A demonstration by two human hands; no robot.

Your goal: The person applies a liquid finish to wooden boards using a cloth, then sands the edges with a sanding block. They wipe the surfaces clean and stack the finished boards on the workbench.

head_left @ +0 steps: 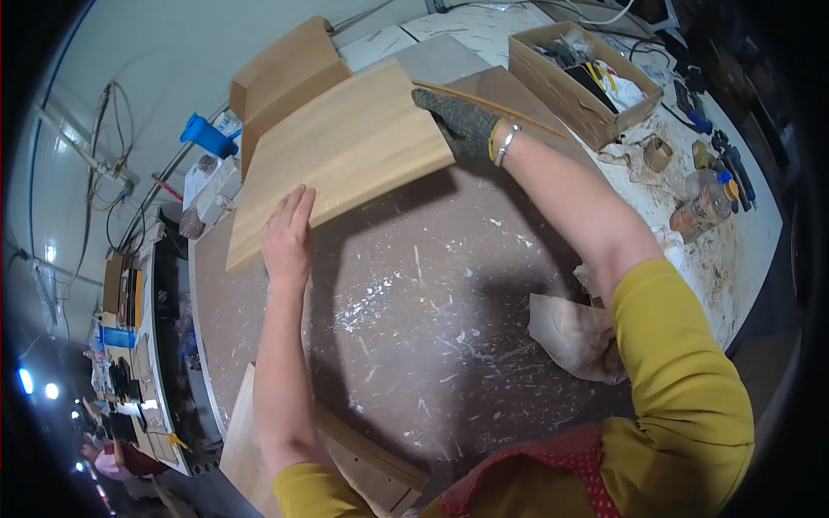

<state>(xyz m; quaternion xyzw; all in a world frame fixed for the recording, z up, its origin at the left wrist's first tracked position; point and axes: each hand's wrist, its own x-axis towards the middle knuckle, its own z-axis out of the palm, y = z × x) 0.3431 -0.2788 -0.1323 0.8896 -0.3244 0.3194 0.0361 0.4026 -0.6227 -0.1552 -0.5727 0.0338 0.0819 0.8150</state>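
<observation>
A pale wooden board [345,147] spans the upper middle of the view, slanting up to the right, its near edge raised off the worktable and casting a shadow. My bare left hand [289,229] holds the near edge toward the left, fingers laid on the top face; its thumb is hidden. In a dark grey knitted glove, my right hand [462,125] grips the board's right edge, with its fingertips partly out of sight. Directly behind the board stands an open brown cardboard box [285,69], its flap upright.
The brown worktable [414,285] is scuffed and paint-marked. A carton of odds and ends [561,86], a plastic bottle [704,207] and crumpled paper [574,332] lie rightward. A blue container [207,135] stands at left. Wooden panels [367,457] lie by my left forearm. Far left, a person [125,457] is visible.
</observation>
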